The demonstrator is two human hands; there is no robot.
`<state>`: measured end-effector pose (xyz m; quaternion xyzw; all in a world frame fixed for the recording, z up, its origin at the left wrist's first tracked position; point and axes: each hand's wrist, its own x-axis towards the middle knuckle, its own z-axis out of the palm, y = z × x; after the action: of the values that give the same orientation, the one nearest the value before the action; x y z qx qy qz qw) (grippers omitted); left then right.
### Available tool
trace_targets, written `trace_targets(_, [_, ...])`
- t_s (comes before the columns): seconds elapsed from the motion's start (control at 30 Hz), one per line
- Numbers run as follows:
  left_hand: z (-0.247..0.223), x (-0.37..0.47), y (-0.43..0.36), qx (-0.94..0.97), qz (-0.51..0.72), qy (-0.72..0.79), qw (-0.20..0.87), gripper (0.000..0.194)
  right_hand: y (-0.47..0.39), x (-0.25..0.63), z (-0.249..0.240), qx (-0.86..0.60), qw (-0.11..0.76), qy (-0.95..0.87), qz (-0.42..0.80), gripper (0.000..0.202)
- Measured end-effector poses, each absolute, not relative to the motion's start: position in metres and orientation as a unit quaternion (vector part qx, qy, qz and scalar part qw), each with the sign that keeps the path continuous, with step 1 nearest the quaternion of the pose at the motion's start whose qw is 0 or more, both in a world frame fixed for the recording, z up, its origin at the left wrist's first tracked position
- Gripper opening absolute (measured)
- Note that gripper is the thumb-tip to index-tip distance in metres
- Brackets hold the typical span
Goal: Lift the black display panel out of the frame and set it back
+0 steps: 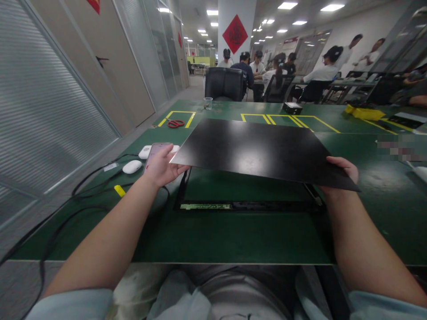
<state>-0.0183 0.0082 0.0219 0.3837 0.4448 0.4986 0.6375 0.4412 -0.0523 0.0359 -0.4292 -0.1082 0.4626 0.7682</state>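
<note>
A thin, flat black panel [256, 151] with a dull sheen is held level above the table. My left hand [163, 166] grips its left edge, thumb apart on the near side and fingers reaching beneath. At the opposite end, my right hand [345, 171] is closed round the right edge, its thumb lying on top. Under the panel, a black rectangular frame [276, 206] rests on the green table. A strip of green circuit board [205, 206] shows along the frame's near side. The panel hides the frame's far part.
Left of the frame lie a phone [154, 153], a white mouse [132, 166], black cables [90, 175] and a yellow tag [119, 191]. Red scissors [175, 124], a clear cup [208, 103] and a small black box [292, 108] are farther back. Several people sit beyond the table [233, 240].
</note>
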Motion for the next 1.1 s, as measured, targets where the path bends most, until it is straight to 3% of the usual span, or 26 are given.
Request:
trace_targets(0.3, [0.031, -0.02, 0.003, 0.414, 0.508, 0.444, 0.612, 0.051, -0.053, 0.434, 0.032, -0.478, 0.647, -0.253, 0.537, 0.036])
trace_targets(0.47, [0.034, -0.017, 0.003, 0.43, 0.532, 0.429, 0.59, 0.056, -0.043, 0.448, 0.023, -0.54, 0.594, -0.232, 0.55, 0.028])
trace_targets(0.8, [0.031, -0.01, 0.001, 0.427, 0.533, 0.445, 0.58, 0.064, -0.029, 0.459, 0.002, -0.604, 0.597, -0.233, 0.474, 0.035])
trace_targets(1.1, [0.023, -0.005, 0.002, 0.382, 0.525, 0.467, 0.601, 0.048, -0.028, 0.463, -0.005, -0.683, 0.568, -0.309, 0.34, 0.04])
